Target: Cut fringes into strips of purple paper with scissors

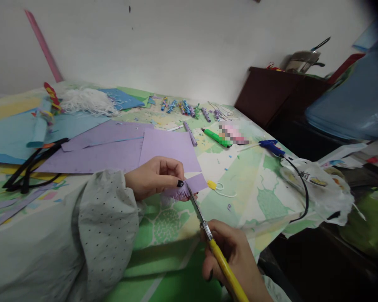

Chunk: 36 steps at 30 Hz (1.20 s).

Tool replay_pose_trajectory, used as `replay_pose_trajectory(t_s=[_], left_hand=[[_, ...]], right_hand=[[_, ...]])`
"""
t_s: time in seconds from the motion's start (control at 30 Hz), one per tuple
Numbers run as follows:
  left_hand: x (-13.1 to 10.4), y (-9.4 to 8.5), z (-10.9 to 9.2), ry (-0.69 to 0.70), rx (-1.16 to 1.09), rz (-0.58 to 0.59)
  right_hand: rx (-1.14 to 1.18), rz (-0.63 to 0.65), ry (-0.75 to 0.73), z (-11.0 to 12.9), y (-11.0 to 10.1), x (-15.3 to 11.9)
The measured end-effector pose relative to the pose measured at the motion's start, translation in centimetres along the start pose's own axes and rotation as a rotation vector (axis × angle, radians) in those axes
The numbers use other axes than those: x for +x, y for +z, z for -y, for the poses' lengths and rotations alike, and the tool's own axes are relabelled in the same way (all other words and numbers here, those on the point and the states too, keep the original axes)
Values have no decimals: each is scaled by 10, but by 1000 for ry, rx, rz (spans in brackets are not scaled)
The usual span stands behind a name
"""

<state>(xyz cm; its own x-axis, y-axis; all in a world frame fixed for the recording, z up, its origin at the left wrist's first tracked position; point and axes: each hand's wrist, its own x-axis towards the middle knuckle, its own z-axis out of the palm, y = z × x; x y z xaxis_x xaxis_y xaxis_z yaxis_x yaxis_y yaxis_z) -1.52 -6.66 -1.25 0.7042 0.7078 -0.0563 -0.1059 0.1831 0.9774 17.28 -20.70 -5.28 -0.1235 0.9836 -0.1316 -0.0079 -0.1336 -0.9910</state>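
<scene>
My left hand point(160, 178) pinches a small strip of purple paper point(198, 183) between thumb and fingers. The strip's lower edge is cut into a fine fringe, and its right end is uncut. In my right hand point(233, 251) is a pair of scissors point(222, 260) with yellow handles; my fingers wrap round them. The blades meet the strip's lower edge just right of my left thumb. Under and beyond my left hand lie a square purple sheet point(170, 147) and a larger purple sheet point(113, 142).
A green cutter point(217, 137) and a rolled purple tube point(190, 133) lie beyond my hands. Several small fringed rolls point(185, 108) line the back. White string point(86, 100) heaps at left, near black-handled scissors point(31, 167). A blue glue gun point(271, 147) trails its cord at right.
</scene>
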Motion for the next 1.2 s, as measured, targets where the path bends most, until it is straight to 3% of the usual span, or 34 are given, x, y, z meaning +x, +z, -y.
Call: replay_pose_trajectory(t_s=[0.5, 0.8, 1.2], left_hand=[[0, 0, -1, -10, 34, -32], [0, 1, -1, -13, 30, -42], [-1, -1, -1, -20, -10, -39]], right_hand=[[-1, -13, -10, 1, 1, 2], [16, 43, -39, -16, -4, -2], [19, 75, -4, -9, -5, -3]])
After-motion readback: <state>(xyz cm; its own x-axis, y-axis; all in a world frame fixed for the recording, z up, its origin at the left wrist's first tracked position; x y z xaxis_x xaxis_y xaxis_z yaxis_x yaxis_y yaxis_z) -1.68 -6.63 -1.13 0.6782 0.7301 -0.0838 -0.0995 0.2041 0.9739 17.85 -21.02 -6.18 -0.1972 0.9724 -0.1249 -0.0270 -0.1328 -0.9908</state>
